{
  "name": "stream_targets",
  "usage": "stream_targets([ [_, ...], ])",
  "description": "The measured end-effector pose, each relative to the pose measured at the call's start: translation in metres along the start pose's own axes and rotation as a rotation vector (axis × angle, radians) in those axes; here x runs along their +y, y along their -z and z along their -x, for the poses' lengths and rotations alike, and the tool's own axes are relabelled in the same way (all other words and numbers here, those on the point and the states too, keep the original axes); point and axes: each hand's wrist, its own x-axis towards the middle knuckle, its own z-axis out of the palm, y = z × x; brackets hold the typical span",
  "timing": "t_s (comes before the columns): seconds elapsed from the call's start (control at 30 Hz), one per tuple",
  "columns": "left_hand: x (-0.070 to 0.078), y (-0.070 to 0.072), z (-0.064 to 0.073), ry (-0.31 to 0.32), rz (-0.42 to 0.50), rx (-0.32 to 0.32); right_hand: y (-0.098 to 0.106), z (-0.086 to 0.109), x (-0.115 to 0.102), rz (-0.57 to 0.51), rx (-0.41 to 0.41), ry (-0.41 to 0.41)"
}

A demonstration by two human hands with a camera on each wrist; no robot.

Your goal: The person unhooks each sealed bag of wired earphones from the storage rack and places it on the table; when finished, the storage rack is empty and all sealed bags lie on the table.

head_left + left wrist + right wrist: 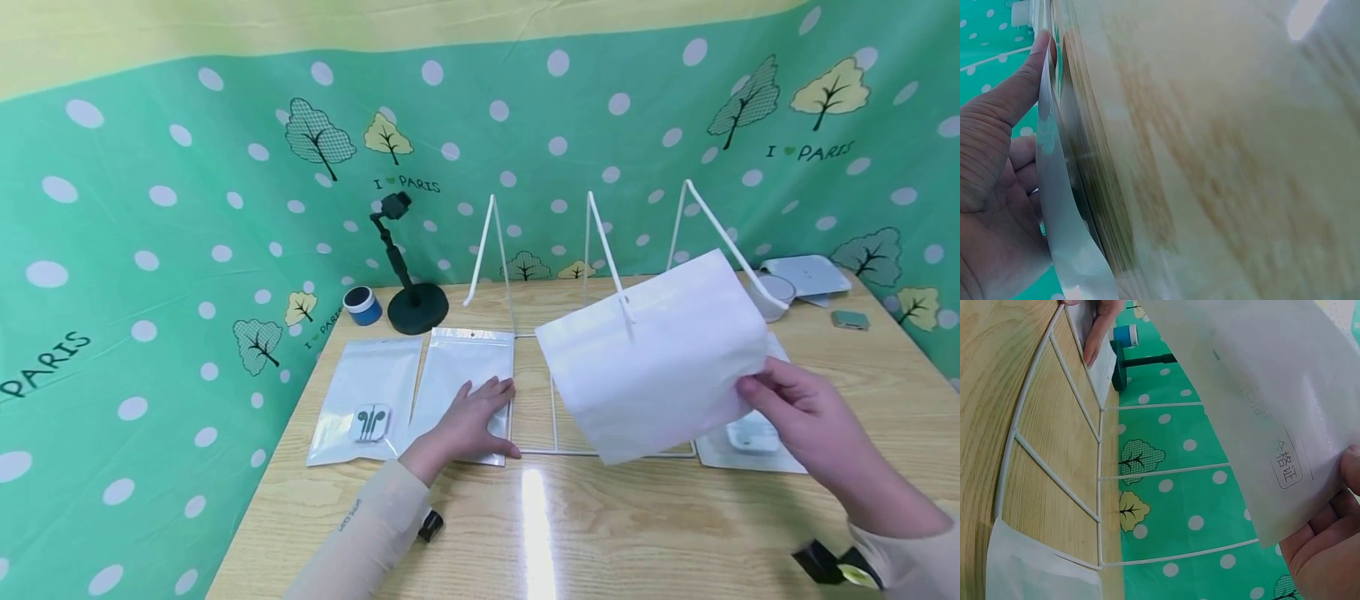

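Note:
My right hand [806, 417] pinches a white pouch [660, 358] by its lower right corner, thumb on the near face. The pouch hangs tilted in the air above a white wire rack [555, 417], and the front tip of the middle prong overlaps its upper edge. Faint printing shows on its other face in the right wrist view [1272, 425]. My left hand [468, 421] rests with spread fingers on a second white pouch [465, 358] lying on the table against the rack's left side. In the left wrist view, the thumb lies along that pouch's edge.
Left of it lies another pouch [375, 367] with a boxed earphone set [371, 422] on it. A black stand [417, 308] and a blue jar [363, 307] are behind. Right of the rack lie a pouch [720, 450] with a white case [752, 435] and a small green object [850, 319].

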Motion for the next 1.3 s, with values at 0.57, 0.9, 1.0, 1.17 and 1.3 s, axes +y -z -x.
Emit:
stream_targets([
  [0.57,0.001,0.001,0.001,0.002,-0.006,0.003,0.007,0.006,-0.002,0.066,0.022,0.019],
  [0.9,0.0,0.001,0.002,0.014,-0.001,-0.004,0.009,0.011,-0.003,0.085,0.031,0.019],
  [1.0,0.0,0.001,0.003,0.013,0.001,-0.005,0.011,0.012,-0.004,0.084,0.039,0.024],
  [1.17,-0.001,0.002,0.004,0.002,0.007,0.001,0.017,0.014,-0.006,0.104,0.084,0.009],
  [1.3,-0.001,0.002,0.004,-0.005,0.006,0.006,0.026,0.014,-0.006,-0.031,0.161,0.026],
])
